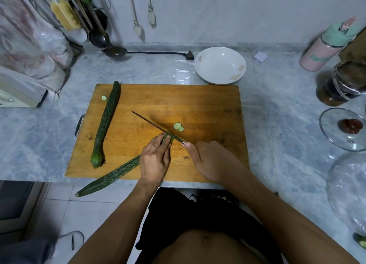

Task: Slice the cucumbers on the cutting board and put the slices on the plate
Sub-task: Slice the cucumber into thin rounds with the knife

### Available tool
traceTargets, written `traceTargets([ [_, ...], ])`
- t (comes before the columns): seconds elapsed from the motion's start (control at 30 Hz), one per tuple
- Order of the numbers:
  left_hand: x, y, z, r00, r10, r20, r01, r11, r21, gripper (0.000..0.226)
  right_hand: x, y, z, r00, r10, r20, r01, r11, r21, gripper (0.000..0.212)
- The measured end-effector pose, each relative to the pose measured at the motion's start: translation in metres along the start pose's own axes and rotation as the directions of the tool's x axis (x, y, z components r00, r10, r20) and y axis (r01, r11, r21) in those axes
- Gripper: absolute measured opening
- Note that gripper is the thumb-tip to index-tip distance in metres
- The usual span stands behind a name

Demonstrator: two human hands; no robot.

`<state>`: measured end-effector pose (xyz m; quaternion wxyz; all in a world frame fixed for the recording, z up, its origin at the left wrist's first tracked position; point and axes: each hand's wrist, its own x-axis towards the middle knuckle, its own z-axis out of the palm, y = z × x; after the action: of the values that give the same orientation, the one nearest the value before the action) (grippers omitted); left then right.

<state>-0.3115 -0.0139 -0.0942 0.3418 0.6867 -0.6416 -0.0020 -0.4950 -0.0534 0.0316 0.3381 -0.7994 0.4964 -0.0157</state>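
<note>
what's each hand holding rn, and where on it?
Left hand holds the cucumber near its cut end, beside the blade. Right hand grips the knife at its handle, which the hand hides.

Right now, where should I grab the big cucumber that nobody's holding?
Grip the whole cucumber around its straight middle, coming down from above. It lies flat on the cutting board, nothing on top of it, and the middle is even in width. Its near end curves and bulges, so it would slip more easily.

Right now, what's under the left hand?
The left hand presses down on the cucumber being cut; its tip shows at the knife. The stretch beneath the palm is hidden, as is the board there.
</note>
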Motion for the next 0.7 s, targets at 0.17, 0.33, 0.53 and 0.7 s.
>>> traceTargets([
  [0.17, 0.000, -0.002, 0.000, 1.000, 0.011, 0.008, -0.010, 1.000, -0.025, 0.023, -0.008, -0.006, -0.002, 1.000, -0.002, 0.004, 0.002, 1.000, -0.009, 0.061],
  [0.33, 0.000, -0.001, 0.000, 1.000, 0.006, -0.009, -0.006, 1.000, -0.008, 0.023, -0.003, -0.005, -0.001, 1.000, 0.003, -0.001, -0.003, 1.000, 0.006, 0.063],
  [0.53, 0.000, -0.004, 0.002, 1.000, 0.016, 0.001, -0.016, 1.000, -0.008, 0.026, 0.007, -0.001, 0.005, 0.999, 0.029, 0.019, -0.031, 0.998, 0.059, 0.065],
  [0.7, -0.002, -0.008, 0.006, 1.000, 0.019, 0.006, -0.019, 1.000, -0.015, 0.026, 0.028, -0.004, 0.020, 0.997, 0.054, 0.063, -0.058, 0.997, 0.059, 0.061],
])
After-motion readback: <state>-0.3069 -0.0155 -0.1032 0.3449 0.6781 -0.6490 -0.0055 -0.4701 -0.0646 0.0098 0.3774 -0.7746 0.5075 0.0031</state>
